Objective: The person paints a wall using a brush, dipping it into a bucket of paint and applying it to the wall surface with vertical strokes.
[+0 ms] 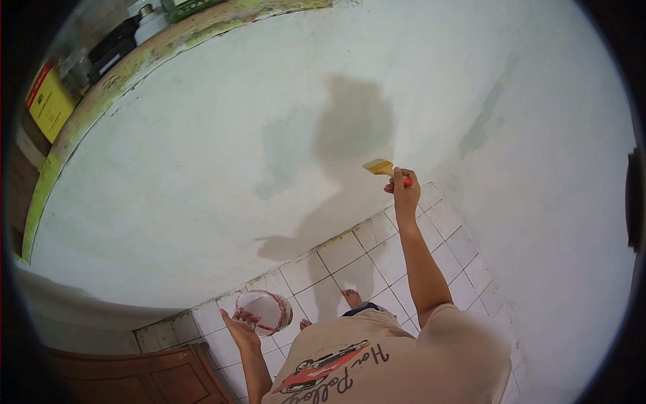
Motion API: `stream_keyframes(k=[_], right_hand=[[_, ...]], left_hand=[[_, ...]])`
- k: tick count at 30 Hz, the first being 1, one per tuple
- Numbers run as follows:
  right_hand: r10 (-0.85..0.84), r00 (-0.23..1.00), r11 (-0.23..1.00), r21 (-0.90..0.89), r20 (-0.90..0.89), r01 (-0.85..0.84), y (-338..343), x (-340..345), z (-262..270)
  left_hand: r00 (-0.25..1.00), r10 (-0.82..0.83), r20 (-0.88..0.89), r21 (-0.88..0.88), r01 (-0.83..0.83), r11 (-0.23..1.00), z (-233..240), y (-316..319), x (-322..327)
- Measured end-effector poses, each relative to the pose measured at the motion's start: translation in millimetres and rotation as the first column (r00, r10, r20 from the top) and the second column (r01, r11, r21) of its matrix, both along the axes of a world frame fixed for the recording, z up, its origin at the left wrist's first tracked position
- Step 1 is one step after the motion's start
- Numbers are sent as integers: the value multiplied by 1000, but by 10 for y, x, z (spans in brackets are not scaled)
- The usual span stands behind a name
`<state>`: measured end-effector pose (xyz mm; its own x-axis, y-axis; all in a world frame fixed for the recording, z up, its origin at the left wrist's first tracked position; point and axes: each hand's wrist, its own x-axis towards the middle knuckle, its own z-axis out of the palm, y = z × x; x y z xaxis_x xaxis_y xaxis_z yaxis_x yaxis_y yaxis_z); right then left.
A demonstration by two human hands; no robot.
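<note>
My right hand (402,184) grips a flat paintbrush (377,166) by its red handle, bristles pointing left. Behind it stands a pale wall (192,161) with greenish, uneven patches; I cannot tell whether the bristles touch it. Lower left, my left hand (241,328) holds a small bucket (276,305) with reddish smears on its rim and side. White paint seems to coat the bucket's inside, and part of the hand shows at its near-left rim. My shadow falls across the wall.
A ledge (108,88) with flaking green paint carries a yellow box-shaped container (52,103), a black object (113,48) and a white bottle (150,25). A brown wooden panel (146,376) stands lower left. White floor tiles (348,252) meet the wall; another wall (555,202) rises at right.
</note>
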<state>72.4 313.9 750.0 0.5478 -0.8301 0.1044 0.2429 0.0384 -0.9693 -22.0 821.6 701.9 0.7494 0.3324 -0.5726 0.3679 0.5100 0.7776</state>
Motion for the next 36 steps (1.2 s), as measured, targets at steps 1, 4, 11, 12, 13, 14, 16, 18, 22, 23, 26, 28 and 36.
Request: stream_keyframes(k=[1, 4, 11, 12, 13, 14, 16, 18, 22, 23, 26, 28, 36], right_hand=[[-9, 1000, 1000, 4, -2, 9, -55, 34, -108], [16, 998, 999, 42, -58, -13, -200, 143, -286], [118, 977, 990, -50, -179, -129, -243, 543, -280], [120, 976, 989, -60, -180, -133, -240, 600, -246], [123, 976, 989, -56, -181, -135, -243, 658, -207], [134, 978, 987, -63, -159, -146, -253, 713, -166], [158, 977, 984, -64, -142, -168, -237, 768, -31], [82, 997, 994, -80, 7, -81, -242, 763, 178], [39, 996, 995, -92, -76, -46, -303, 542, 521], [47, 995, 994, -91, -82, -55, -318, 553, 383], [78, 964, 979, -162, -254, -122, -441, 677, -228], [99, 956, 978, -151, -277, -145, -400, 830, -469], [83, 996, 994, 67, 19, -84, -335, 1032, 202]], left_hand=[[1000, -5, 0, -1, 5, 1000, 3, -9, 19], [1000, -27, -6, 3, 27, 1000, 45, -79, 63], [999, -22, 24, 37, 21, 999, 145, -267, 131], [999, -26, 28, 40, 25, 999, 178, -304, 138], [999, -31, 32, 43, 30, 999, 207, -335, 151], [999, -30, 31, 46, 29, 999, 227, -356, 169], [999, -35, 41, 14, 35, 999, 246, -389, 166], [999, -23, 40, 21, 22, 1000, 287, -468, 169], [999, 1, 37, 45, -3, 999, 364, -645, 194], [999, 10, 31, 45, -11, 999, 375, -665, 193], [999, 3, 40, 39, -5, 999, 389, -806, 257], [999, -12, 36, 42, 10, 999, 360, -800, 290], [1000, 25, -6, 65, -25, 998, 468, -910, 366]])
